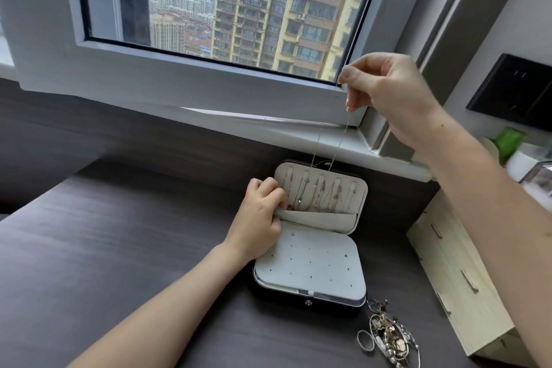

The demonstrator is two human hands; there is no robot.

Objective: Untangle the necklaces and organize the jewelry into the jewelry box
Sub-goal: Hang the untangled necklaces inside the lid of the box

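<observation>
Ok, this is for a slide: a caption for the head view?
Right hand holds a chain above the open box while the left hand grips its lid pocket.

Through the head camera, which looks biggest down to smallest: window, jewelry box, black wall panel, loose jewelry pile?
1. window
2. jewelry box
3. wall panel and jewelry pile look alike; the panel is farther away and cut off by the frame, so unranked.

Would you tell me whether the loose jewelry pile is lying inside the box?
No, the pile lies on the table, just outside the front right corner of the open box.
</observation>
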